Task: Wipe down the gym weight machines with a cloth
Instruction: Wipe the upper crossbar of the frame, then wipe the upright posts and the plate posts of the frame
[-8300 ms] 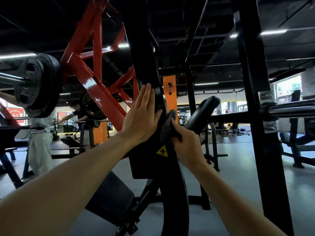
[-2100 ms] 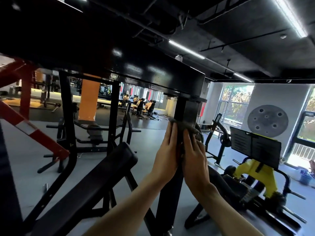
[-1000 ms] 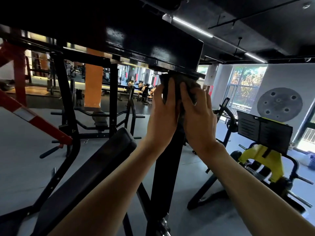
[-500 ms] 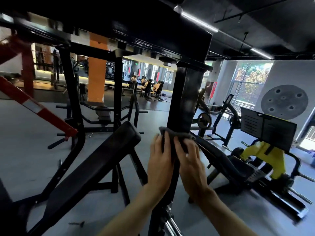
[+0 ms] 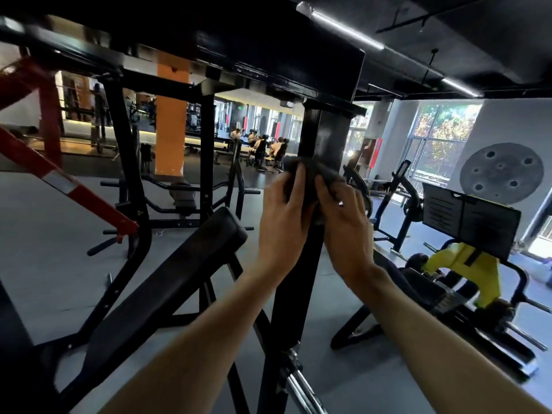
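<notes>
Both hands, left hand (image 5: 282, 216) and right hand (image 5: 343, 225), apparently press a dark cloth (image 5: 313, 171) round the black upright post (image 5: 322, 135); padded bench (image 5: 167, 282) slants left of the post, yellow machine (image 5: 466, 264) right, open floor between.

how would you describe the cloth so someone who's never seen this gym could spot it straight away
Find the thick black upright post in the middle of the view, under the black crossbeam. Partway down it, the left hand and right hand press a crumpled dark grey cloth around the post. It is the only soft, bunched thing there, slightly lighter than the glossy metal.
</notes>
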Demonstrator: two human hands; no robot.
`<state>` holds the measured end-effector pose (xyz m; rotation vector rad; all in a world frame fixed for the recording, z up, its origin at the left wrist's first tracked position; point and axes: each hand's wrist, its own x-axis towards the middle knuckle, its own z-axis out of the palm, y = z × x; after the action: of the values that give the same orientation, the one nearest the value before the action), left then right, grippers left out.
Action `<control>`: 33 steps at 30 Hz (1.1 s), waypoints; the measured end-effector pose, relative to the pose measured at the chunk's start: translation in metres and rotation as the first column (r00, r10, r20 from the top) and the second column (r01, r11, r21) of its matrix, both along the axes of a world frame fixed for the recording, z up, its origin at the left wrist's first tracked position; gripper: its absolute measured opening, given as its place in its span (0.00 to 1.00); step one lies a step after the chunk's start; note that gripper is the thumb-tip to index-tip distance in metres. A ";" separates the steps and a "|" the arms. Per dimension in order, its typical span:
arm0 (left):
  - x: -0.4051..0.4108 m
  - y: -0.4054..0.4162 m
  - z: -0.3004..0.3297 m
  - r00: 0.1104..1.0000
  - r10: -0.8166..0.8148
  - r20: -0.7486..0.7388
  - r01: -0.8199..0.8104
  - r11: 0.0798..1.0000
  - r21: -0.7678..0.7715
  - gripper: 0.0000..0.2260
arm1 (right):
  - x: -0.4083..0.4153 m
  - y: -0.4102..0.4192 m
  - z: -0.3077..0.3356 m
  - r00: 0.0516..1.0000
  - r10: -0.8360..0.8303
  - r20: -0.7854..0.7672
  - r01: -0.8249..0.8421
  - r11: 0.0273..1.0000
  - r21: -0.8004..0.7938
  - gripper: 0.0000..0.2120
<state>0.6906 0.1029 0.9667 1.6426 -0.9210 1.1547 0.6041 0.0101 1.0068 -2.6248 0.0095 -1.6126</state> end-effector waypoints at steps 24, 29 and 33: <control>-0.004 -0.006 -0.088 0.989 -0.067 -0.135 0.058 0.996 -0.066 0.29 | 0.011 -0.047 -0.087 0.955 0.287 -0.070 -0.284 0.957 0.051 0.15; -0.019 -0.009 -0.167 0.922 -0.108 -0.373 0.090 0.994 -0.063 0.33 | 0.000 -0.046 -0.155 0.969 0.110 -0.220 -0.148 0.975 -0.166 0.16; -0.024 -0.009 -0.214 0.843 -0.126 -0.523 0.105 0.992 -0.071 0.30 | 0.002 -0.052 -0.206 0.952 0.050 -0.301 -0.115 0.972 -0.205 0.19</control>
<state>0.6664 0.0934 0.7527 1.7195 -0.6206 0.5774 0.6057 -0.0414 0.8004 -2.9636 -0.2782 -1.2471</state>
